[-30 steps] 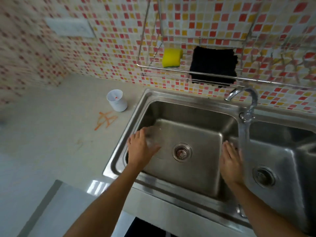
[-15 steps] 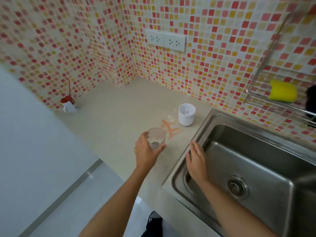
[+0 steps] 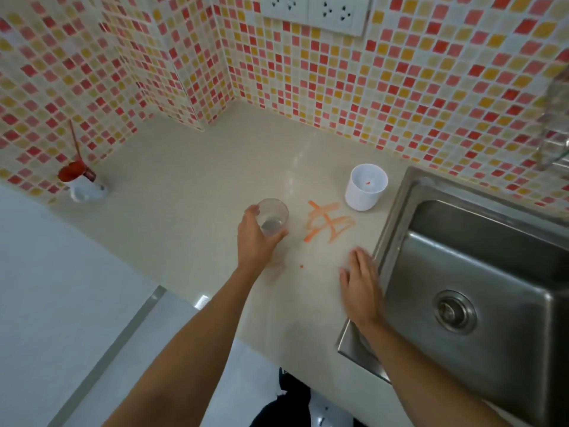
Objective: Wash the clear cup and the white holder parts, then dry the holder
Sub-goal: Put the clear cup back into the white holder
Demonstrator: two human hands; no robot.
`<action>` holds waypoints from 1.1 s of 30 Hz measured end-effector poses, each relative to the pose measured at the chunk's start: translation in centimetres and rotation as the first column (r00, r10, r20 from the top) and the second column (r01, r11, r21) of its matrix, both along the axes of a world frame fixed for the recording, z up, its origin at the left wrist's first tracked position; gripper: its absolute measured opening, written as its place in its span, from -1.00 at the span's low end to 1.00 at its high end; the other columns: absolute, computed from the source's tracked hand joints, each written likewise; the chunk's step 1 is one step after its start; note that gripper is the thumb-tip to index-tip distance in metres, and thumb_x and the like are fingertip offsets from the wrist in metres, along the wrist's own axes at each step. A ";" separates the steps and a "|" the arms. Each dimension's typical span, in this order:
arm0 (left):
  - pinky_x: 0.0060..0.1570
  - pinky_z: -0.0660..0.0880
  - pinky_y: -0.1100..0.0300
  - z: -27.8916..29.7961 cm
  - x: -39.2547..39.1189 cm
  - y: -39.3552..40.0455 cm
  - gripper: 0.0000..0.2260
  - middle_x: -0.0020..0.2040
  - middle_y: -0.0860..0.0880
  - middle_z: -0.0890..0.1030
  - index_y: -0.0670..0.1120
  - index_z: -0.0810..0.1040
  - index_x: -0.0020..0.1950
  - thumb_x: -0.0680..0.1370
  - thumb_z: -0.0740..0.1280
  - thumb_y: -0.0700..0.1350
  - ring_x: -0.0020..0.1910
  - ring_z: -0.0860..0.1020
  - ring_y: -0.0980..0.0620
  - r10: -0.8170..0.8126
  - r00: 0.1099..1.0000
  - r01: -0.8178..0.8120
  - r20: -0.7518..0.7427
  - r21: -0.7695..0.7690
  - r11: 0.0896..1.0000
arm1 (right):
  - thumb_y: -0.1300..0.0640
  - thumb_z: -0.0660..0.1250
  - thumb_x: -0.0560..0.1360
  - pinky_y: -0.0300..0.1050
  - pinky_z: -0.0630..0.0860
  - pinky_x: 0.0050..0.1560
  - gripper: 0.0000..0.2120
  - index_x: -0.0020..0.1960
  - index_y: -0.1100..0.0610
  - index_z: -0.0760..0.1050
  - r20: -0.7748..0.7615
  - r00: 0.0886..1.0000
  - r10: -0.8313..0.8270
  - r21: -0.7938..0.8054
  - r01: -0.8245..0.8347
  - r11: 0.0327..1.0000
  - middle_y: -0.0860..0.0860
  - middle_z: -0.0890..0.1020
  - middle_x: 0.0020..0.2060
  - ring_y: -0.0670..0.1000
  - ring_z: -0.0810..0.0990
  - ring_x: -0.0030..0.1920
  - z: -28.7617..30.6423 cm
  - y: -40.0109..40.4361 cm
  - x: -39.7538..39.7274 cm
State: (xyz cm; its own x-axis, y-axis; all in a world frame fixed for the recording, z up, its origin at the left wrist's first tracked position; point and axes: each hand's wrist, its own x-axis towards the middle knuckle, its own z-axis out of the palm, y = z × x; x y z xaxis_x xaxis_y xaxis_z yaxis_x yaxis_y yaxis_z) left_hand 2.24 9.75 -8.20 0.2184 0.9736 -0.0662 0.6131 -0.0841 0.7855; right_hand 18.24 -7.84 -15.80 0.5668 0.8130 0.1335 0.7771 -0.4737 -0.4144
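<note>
Your left hand (image 3: 254, 241) grips the clear cup (image 3: 273, 217) upright over the counter (image 3: 191, 186), left of the orange marks (image 3: 329, 221). Your right hand (image 3: 361, 285) lies flat and empty beside the sink (image 3: 480, 272). The white holder (image 3: 365, 187) stands near the wall.

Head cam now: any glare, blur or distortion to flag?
Head view: wide-angle bend curves the tile lines and counter edge; soft glare patches on the counter beyond the cup; the rack at the right edge is smeared; left hand and right hand are fairly sharp; lighting is even, shadows faint.
</note>
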 end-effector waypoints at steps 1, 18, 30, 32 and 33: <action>0.24 0.43 0.00 -0.4 -0.1 0.2 -0.22 0.31 -0.03 0.47 -0.09 0.29 0.40 0.31 0.57 0.09 0.26 0.45 -0.06 -0.013 1.000 0.013 0.004 0.000 1.000 | 0.06 0.09 0.55 0.06 0.30 0.40 -0.51 0.31 0.38 0.44 0.009 1.000 -0.002 0.008 0.002 1.000 0.27 0.49 0.29 0.19 0.37 0.35 -0.2 0.0 0.0; 0.35 0.27 -0.09 3.1 2.1 1.1 -0.59 0.29 -0.17 0.44 -0.13 0.44 0.35 0.52 0.29 -0.07 0.32 0.34 -0.16 -0.178 0.984 0.154 -0.006 0.527 0.836 | 0.12 0.39 0.48 -0.11 0.33 0.28 -0.57 0.31 0.23 0.48 -0.368 0.878 -0.305 0.163 0.384 0.909 0.18 0.54 0.21 0.18 0.49 0.25 5.5 4.4 5.3; 0.23 0.38 0.05 5.1 19.0 5.2 -0.65 0.28 -0.08 0.54 -0.02 0.41 0.43 0.65 0.17 -0.03 0.22 0.39 -0.12 -0.635 0.650 0.754 -0.416 0.252 0.606 | -0.21 0.57 0.20 0.02 0.45 0.32 -0.11 0.42 -0.11 0.24 -0.601 0.774 -0.200 0.071 0.301 0.951 -0.09 0.46 0.34 -0.01 0.46 0.32 8.6 10.6 11.1; 0.19 0.41 0.06 5.4 20.1 5.8 -0.67 0.24 -0.07 0.58 -0.01 0.47 0.39 0.63 0.21 -0.03 0.17 0.44 -0.10 -0.650 0.606 0.791 -0.459 0.259 0.554 | -0.27 0.54 0.20 0.04 0.49 0.28 -0.11 0.42 -0.15 0.23 -0.631 0.755 -0.179 0.060 0.278 0.959 -0.11 0.48 0.32 -0.03 0.48 0.30 8.3 11.3 11.5; 0.16 0.42 0.08 5.6 20.4 6.0 -0.70 0.21 -0.06 0.60 0.00 0.51 0.35 0.63 0.23 -0.04 0.14 0.46 -0.08 -0.652 0.594 0.801 -0.471 0.270 0.534 | -0.24 0.55 0.22 0.03 0.49 0.28 -0.13 0.42 -0.14 0.23 -0.644 0.747 -0.167 0.066 0.271 0.960 -0.11 0.48 0.32 -0.03 0.48 0.30 8.4 11.5 11.6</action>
